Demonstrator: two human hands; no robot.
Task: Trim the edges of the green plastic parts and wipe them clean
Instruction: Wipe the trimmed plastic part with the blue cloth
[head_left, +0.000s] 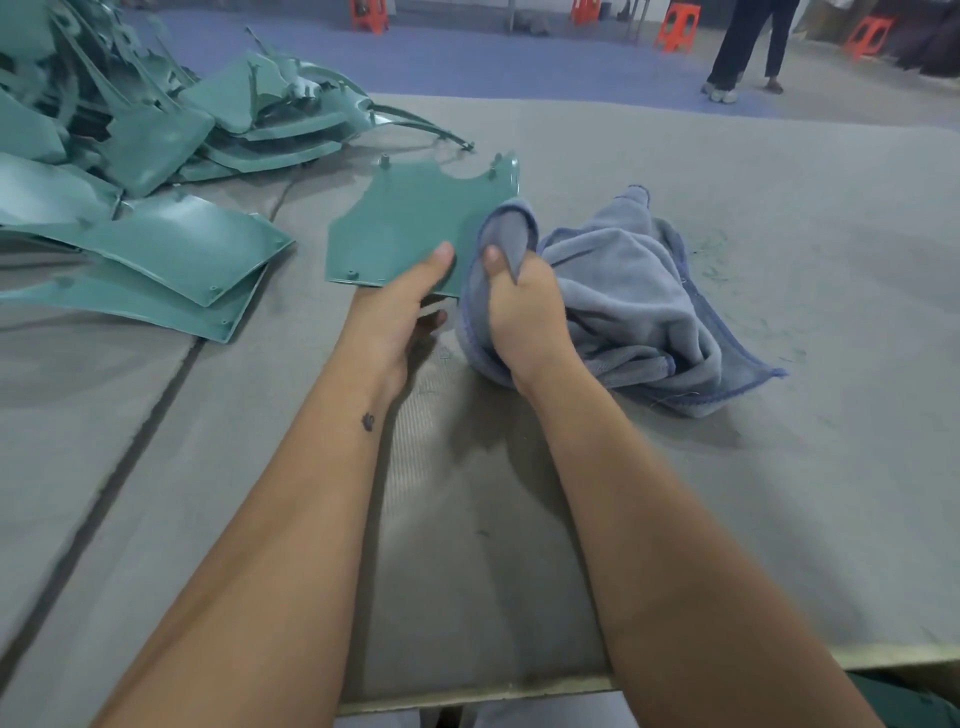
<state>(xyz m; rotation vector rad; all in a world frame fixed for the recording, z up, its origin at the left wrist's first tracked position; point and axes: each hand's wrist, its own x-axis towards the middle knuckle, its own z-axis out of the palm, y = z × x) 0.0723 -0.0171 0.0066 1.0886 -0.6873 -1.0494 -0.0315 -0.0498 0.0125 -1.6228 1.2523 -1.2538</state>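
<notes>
A flat green plastic part (410, 218) with small pegs along its edges is held just above the grey table. My left hand (402, 306) grips its near edge, thumb on top and fingers underneath. My right hand (522, 306) grips a bunched blue-grey cloth (634, 301) and presses a fold of it against the part's right edge. Most of the cloth trails on the table to the right.
A pile of green plastic parts (156, 130) covers the far left of the table (779, 493), with two curved panels (171, 260) nearest me. Green shavings speckle the felt right of the cloth. A person (748, 47) stands beyond the table among orange stools (678, 26).
</notes>
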